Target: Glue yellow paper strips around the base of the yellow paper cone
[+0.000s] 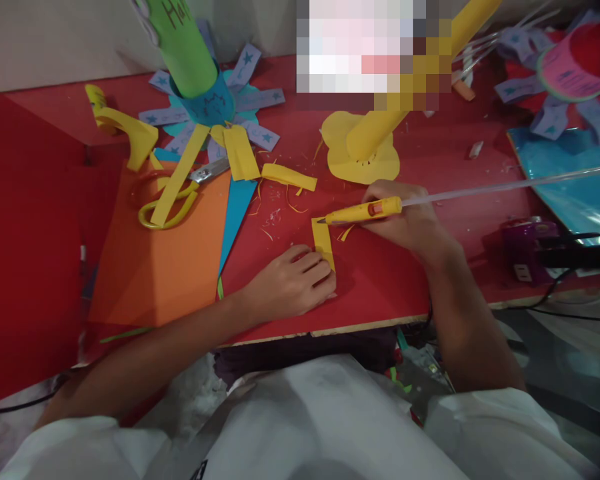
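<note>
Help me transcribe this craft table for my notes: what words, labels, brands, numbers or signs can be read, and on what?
"Ha", then a cut-off letter: green tube.
Pink ring: writing, too blurred to read.
Lilac strips: drawn stars; other marks unreadable.
Purple box: pale label, too small to read.

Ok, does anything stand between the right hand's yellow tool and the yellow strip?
Nothing visible: the yellow tool has its tip at the far end of the yellow strip; the left hand covers only the near end.
</note>
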`<state>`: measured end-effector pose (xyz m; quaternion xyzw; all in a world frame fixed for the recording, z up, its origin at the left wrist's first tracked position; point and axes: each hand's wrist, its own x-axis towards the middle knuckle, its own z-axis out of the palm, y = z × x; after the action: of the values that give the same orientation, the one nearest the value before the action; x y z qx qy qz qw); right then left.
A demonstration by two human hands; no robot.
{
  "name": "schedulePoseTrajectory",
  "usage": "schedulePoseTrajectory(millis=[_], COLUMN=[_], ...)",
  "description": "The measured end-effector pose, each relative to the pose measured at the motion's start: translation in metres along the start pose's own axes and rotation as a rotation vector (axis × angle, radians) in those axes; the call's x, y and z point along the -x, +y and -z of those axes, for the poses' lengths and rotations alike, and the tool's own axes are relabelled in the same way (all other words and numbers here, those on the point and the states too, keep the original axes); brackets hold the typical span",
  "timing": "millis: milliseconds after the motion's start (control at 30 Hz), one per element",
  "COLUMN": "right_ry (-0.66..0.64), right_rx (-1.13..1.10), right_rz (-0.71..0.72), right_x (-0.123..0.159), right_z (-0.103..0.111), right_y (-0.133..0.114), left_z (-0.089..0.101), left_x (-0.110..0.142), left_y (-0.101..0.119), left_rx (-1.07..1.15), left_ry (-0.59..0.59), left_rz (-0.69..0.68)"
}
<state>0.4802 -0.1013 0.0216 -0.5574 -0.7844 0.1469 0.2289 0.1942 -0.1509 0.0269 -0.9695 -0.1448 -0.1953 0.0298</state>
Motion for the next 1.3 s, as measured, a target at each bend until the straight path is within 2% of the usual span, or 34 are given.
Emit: schedulePoseTrajectory(millis=[333,533,867,1033,1167,1300], right_ry=[-0.024,0.066,0.041,0.094,0.038,0.08], right_rx=[-0.002,0.021,-0.032,-0.089,-0.05,-0.108], right_rz=[-0.017,-0.018,-0.016,-0.021,-0.014,-0.001], right_x=[0.0,0.0,0.001,0.0,0.0,0.0], right_z=[0.005,0.004,0.002,0.001,0.001,-0.001], right_y=[-0.002,0.004,0.005,0.005,0.002,0.001], left_z=[0.0,0.0,0.0,0.0,0.0,0.0], left_x=[0.001,0.001,0.0,0.001,0.001,0.001], left_y=[0.001,0.0,0.0,0.0,0.0,0.0], left_rx=[0.004,0.033,0.008,-0.016,-0.009,-0.004], left_ry=[-0.001,0.002,0.003,-0.001,-0.001,-0.004], left_rz=[0.006,0.002,-0.007,-0.002,-0.007,-0.001])
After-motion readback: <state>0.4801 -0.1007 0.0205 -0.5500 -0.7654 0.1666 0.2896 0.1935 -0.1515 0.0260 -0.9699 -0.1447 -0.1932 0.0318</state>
